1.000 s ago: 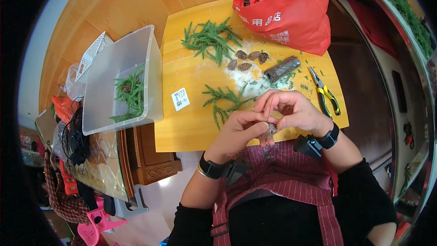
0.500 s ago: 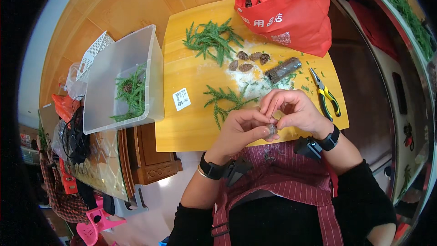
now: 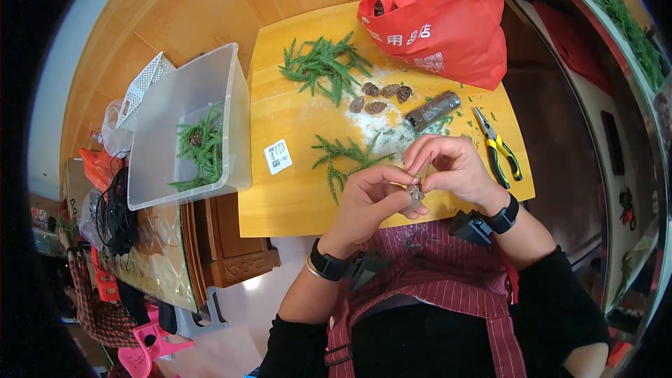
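Observation:
My left hand (image 3: 371,199) and my right hand (image 3: 451,168) meet over the near edge of a yellow board (image 3: 294,196). Together they pinch a small brown pine cone (image 3: 414,197) between the fingertips, with a thin stick or wire rising from it between my right fingers. A green fir sprig (image 3: 339,157) lies on the board just left of my hands. Several loose pine cones (image 3: 378,96) lie farther back, beside a bigger pile of green sprigs (image 3: 323,64).
A red bag (image 3: 441,17) full of cones stands at the back right. Yellow-handled pliers (image 3: 498,148) and a dark cylinder (image 3: 434,110) lie to the right. A clear plastic bin (image 3: 185,129) with sprigs sits on the left, beside a white basket (image 3: 143,84).
My hands have stayed together at the board's near edge, turning the cone slightly between the fingers. Nothing else on the board has moved.

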`<move>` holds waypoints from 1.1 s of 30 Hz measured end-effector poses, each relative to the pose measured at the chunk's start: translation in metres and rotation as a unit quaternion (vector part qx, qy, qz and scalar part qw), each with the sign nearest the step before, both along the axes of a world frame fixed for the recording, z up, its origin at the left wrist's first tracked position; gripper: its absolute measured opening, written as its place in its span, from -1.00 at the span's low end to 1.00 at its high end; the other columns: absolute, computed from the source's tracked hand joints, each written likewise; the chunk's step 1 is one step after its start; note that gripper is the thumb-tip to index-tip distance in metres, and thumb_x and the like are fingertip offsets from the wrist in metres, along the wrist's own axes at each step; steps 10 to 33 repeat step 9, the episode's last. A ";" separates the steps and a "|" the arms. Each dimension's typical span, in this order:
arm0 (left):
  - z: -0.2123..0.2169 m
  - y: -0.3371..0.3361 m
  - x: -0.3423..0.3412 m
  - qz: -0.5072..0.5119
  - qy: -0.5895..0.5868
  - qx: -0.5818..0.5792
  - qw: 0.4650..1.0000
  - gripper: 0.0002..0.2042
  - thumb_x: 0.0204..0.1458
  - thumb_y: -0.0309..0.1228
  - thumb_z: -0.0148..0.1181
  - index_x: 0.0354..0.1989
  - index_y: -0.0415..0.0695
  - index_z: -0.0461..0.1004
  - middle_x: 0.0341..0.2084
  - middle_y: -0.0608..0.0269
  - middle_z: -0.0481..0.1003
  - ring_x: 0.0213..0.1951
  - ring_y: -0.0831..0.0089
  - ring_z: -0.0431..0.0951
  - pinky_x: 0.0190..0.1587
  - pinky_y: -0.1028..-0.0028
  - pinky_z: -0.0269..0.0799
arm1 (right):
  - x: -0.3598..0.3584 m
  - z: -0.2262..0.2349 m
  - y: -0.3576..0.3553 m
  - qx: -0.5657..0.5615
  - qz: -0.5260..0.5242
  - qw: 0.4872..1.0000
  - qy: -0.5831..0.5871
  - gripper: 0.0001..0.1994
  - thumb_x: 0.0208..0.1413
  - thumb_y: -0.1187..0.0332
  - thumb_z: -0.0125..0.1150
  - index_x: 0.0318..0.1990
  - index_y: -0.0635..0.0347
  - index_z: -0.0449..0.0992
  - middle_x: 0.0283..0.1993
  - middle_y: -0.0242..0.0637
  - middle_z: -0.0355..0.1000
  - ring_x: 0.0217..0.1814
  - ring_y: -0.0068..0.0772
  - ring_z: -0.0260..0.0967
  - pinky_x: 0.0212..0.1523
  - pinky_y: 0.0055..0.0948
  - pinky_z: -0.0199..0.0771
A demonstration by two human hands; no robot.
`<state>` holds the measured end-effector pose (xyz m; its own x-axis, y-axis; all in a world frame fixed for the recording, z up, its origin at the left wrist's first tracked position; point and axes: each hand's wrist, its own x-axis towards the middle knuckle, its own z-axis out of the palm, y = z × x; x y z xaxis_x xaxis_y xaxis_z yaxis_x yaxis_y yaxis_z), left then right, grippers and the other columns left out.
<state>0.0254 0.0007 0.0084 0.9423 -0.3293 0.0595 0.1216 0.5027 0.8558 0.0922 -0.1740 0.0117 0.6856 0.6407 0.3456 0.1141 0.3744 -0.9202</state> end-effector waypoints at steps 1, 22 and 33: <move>0.001 0.000 0.001 -0.002 -0.001 0.000 1.000 -0.85 -0.02 -0.57 0.08 -0.26 -0.29 0.38 -0.39 0.09 0.47 -0.43 0.26 0.56 -0.43 0.47 0.53 | 0.000 0.001 -0.001 0.000 -0.002 1.000 -0.001 -0.85 -0.20 0.61 0.28 -0.40 0.31 0.46 -0.24 -0.19 0.39 -0.16 -0.43 0.33 -0.09 -0.49 0.31; -0.001 0.000 0.000 0.021 -0.020 0.003 1.000 -0.78 -0.03 -0.58 0.10 -0.18 -0.28 0.36 -0.31 0.04 0.45 -0.40 0.23 0.56 -0.41 0.48 0.52 | -0.001 -0.001 -0.002 0.002 0.008 1.000 0.007 -0.82 -0.16 0.59 0.26 -0.32 0.31 0.48 -0.13 -0.15 0.38 -0.06 -0.39 0.32 -0.04 -0.44 0.31; -0.001 0.000 0.000 0.021 -0.020 0.003 1.000 -0.78 -0.03 -0.58 0.10 -0.18 -0.28 0.36 -0.31 0.04 0.45 -0.40 0.23 0.56 -0.41 0.48 0.52 | -0.001 -0.001 -0.002 0.002 0.008 1.000 0.007 -0.82 -0.16 0.59 0.26 -0.32 0.31 0.48 -0.13 -0.15 0.38 -0.06 -0.39 0.32 -0.04 -0.44 0.31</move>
